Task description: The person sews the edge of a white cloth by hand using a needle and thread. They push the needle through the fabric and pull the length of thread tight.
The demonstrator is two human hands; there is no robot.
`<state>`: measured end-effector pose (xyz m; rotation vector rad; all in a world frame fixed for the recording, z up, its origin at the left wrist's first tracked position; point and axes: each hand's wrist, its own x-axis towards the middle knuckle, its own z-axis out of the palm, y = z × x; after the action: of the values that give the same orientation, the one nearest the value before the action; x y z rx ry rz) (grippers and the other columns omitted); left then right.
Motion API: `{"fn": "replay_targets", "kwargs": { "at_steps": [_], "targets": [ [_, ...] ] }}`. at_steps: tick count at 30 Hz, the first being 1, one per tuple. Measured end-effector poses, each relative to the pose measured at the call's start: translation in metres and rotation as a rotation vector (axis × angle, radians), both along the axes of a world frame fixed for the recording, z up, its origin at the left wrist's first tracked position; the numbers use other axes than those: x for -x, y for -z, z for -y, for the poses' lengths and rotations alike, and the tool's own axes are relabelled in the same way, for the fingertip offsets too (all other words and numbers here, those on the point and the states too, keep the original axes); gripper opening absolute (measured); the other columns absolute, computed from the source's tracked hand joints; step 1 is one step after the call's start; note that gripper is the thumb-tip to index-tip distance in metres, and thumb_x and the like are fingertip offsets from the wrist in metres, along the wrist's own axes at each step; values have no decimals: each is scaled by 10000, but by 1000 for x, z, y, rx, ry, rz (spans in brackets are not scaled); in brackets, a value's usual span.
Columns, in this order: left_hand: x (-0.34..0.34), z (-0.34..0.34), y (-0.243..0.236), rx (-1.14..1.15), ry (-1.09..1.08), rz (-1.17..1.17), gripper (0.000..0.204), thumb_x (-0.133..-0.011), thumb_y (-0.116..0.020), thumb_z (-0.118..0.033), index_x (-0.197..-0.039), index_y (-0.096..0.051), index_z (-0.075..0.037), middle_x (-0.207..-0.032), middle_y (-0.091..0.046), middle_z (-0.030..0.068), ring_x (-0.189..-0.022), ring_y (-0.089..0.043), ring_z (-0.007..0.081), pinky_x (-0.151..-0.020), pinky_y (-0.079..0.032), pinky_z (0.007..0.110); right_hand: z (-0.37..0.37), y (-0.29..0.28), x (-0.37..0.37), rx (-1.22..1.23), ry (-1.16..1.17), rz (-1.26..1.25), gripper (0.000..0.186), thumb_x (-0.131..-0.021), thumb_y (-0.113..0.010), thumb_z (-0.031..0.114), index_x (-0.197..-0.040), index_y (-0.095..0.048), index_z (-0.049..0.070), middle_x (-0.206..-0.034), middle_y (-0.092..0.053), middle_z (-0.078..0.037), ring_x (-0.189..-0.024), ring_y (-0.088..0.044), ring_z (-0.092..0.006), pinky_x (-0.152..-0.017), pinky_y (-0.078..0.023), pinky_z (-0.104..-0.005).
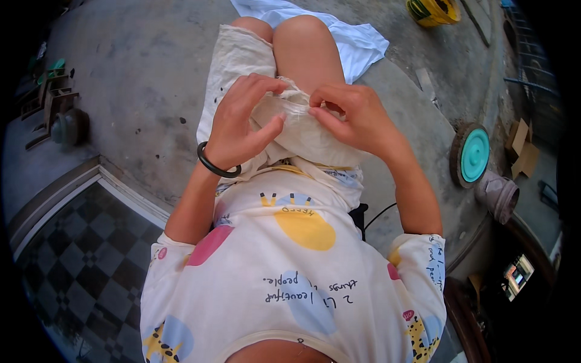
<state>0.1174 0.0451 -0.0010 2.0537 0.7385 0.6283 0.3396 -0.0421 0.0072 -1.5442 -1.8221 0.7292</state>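
Cream-coloured cloth [290, 133] with a ragged, loose-threaded edge lies over my lap. One part of it covers my left thigh, while my right thigh is mostly bare. My right hand [357, 115] pinches the cloth's edge between thumb and fingertips. Close by on the other side, my left hand [245, 121] is held over the cloth, thumb and fingers curved but apart, with nothing visible between them. A dark bracelet [216, 163] circles my left wrist. Whether the cream cloth is part of my clothing, I cannot tell.
White cloth [357, 45] spreads on the concrete floor beyond my knees. A yellow bucket [433, 11] stands at the far right. Rightward are a round turquoise lid [474, 155], a cardboard box [520, 148] and a greyish bucket [499, 196]. Small wooden stools [57, 100] stand left.
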Motion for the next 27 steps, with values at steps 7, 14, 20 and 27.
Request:
{"fn": "replay_targets", "kwargs": {
  "at_steps": [7, 14, 20, 27],
  "targets": [
    [-19, -11, 4, 76, 299, 67, 137, -843, -658, -20, -981, -657, -13, -959, -648, 90, -947, -596, 235, -851, -464, 343, 6, -9, -4, 19, -9, -60, 76, -856, -705, 63, -899, -647, 42, -703, -594, -65, -560, -527, -175, -526, -416, -301],
    [-14, -8, 2, 243, 245, 21, 62, -849, -688, -25, -878, -642, 5, -853, -640, 63, -843, -585, 178, -807, -462, 305, 11, -8, -6, 16, -26, -32, 58, -862, -690, 45, -894, -641, 38, -710, -590, -82, -576, -536, -184, -528, -412, -308],
    [2, -12, -9, 314, 126, -55, 61, -855, -660, -29, -855, -633, 26, -821, -639, 49, -807, -586, 130, -803, -460, 281, 24, -17, -19, 76, 40, -42, 53, -870, -666, 6, -889, -617, 14, -733, -570, -82, -580, -490, -181, -527, -384, -294],
    [15, -3, -6, 329, 126, -84, 56, -855, -656, -27, -860, -632, 23, -826, -639, 40, -798, -583, 121, -777, -469, 279, 43, -43, -35, 221, 143, 28, 51, -843, -668, 54, -879, -632, 52, -785, -626, -112, -648, -585, -291, -580, -455, -341]
  ]
}}
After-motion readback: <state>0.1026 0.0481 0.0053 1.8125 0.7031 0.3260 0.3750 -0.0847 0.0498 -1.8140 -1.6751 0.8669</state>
